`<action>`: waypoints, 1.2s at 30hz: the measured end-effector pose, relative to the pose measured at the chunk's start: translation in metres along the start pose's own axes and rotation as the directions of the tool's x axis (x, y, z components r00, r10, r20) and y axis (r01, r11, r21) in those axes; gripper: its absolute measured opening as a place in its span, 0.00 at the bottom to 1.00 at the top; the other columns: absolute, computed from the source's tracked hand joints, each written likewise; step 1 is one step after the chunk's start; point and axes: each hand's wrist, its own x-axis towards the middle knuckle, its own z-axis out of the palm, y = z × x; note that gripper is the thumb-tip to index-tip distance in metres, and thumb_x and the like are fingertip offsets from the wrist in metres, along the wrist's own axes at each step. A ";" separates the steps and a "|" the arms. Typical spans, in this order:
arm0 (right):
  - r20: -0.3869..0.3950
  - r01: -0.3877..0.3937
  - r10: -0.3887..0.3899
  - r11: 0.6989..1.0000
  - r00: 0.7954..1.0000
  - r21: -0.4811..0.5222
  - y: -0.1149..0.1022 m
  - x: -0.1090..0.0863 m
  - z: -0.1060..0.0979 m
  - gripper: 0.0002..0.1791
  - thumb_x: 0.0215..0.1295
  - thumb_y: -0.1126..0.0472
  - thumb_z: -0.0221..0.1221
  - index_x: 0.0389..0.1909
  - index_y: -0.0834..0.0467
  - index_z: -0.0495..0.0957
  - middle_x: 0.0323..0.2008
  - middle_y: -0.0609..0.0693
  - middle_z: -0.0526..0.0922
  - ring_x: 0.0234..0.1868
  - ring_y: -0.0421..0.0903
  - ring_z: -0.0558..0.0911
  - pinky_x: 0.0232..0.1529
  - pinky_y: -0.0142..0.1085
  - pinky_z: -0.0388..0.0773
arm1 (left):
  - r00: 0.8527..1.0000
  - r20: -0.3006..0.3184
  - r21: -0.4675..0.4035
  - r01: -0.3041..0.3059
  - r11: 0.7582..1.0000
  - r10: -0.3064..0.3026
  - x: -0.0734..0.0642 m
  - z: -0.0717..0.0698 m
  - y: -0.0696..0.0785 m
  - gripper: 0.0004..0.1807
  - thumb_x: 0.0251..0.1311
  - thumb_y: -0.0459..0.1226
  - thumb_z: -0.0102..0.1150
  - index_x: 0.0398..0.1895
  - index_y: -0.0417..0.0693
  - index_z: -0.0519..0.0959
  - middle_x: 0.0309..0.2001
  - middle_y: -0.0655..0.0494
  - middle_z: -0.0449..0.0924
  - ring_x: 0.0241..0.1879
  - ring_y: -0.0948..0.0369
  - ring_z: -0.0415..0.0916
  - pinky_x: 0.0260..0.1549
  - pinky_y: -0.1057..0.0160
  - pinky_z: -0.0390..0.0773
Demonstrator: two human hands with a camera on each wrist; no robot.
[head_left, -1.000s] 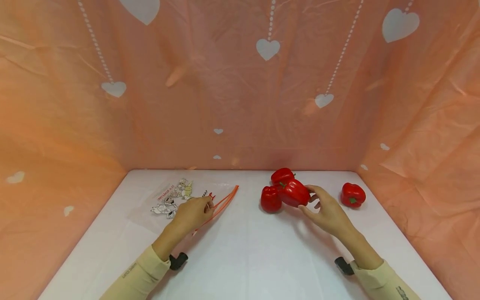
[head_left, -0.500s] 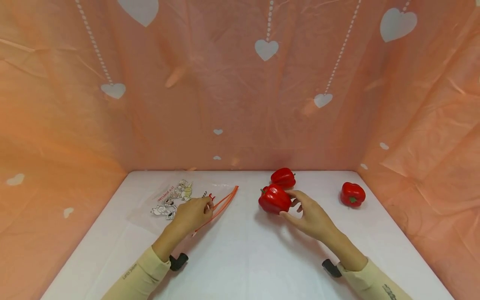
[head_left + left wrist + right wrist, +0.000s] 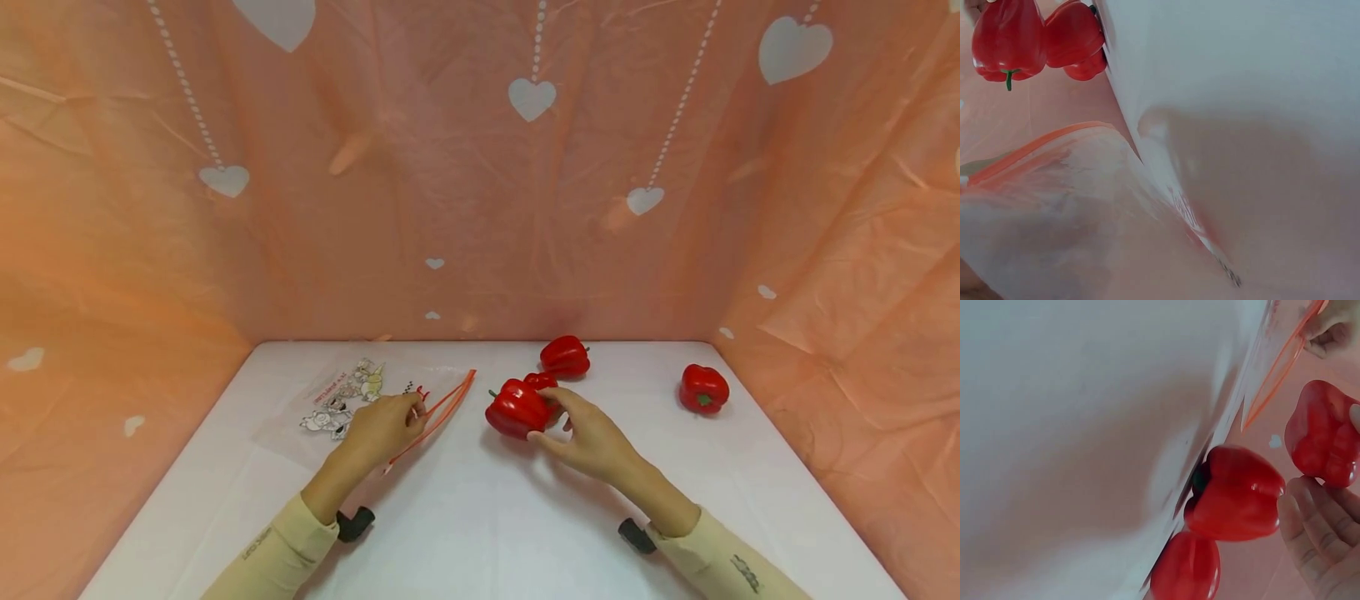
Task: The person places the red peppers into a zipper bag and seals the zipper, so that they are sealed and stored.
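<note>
My left hand [image 3: 382, 425] pinches the edge of a clear plastic bag [image 3: 300, 417] with printed cartoon figures and an orange strip along its mouth. The mouth stands slightly parted, and in the left wrist view the clear film of the bag [image 3: 1054, 219] rises off the table. Between the thumb and fingers of my right hand [image 3: 592, 433] is a red bell pepper [image 3: 513, 410], green stem toward the bag. It hangs above the table, right of the bag's mouth. Behind it a second red pepper [image 3: 542, 382] is partly hidden, and a third pepper [image 3: 565, 357] lies farther back.
Another red pepper [image 3: 703, 389] rests apart at the right side of the white table [image 3: 465, 525]. Orange cloth [image 3: 480, 208] with white hearts walls the table at the back and both sides. Each wrist wears a black camera mount [image 3: 356, 524].
My right hand has carried the held pepper leftward, toward the bag, past the two peppers standing behind it. The left hand and the bag have stayed in place.
</note>
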 end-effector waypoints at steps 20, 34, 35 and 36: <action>0.044 0.028 -0.030 0.998 0.999 0.053 -0.016 0.019 0.027 0.36 0.63 0.51 0.77 0.66 0.62 0.76 0.46 0.48 0.86 0.46 0.49 0.85 0.49 0.44 0.86 | 1.000 -0.015 0.005 -0.004 1.000 0.004 0.000 0.001 -0.003 0.03 0.67 0.37 0.70 0.37 0.51 0.84 0.22 0.65 0.74 0.20 0.66 0.68 0.17 0.64 0.67; 0.074 -0.037 0.035 0.999 0.997 0.031 -0.030 0.035 0.039 0.36 0.61 0.48 0.78 0.66 0.58 0.78 0.46 0.46 0.85 0.44 0.43 0.81 0.38 0.35 0.81 | 1.000 -0.005 0.013 0.007 1.000 -0.007 0.003 0.000 0.001 0.03 0.67 0.37 0.70 0.36 0.51 0.84 0.22 0.65 0.74 0.21 0.65 0.68 0.19 0.63 0.67; 0.075 -0.041 0.039 0.999 0.996 0.030 -0.030 0.036 0.040 0.36 0.60 0.48 0.78 0.66 0.58 0.78 0.47 0.47 0.85 0.45 0.43 0.81 0.38 0.35 0.82 | 1.000 -0.005 0.016 0.007 1.000 -0.006 0.003 0.000 0.001 0.03 0.67 0.37 0.70 0.36 0.51 0.84 0.22 0.65 0.74 0.21 0.65 0.69 0.19 0.63 0.68; 0.077 -0.045 0.042 0.998 0.996 0.033 -0.031 0.037 0.041 0.37 0.60 0.48 0.78 0.66 0.57 0.78 0.48 0.47 0.85 0.45 0.43 0.81 0.38 0.35 0.82 | 1.000 -0.009 0.018 0.004 1.000 -0.004 0.003 0.000 0.001 0.03 0.67 0.37 0.70 0.36 0.51 0.84 0.23 0.65 0.74 0.21 0.65 0.69 0.19 0.63 0.68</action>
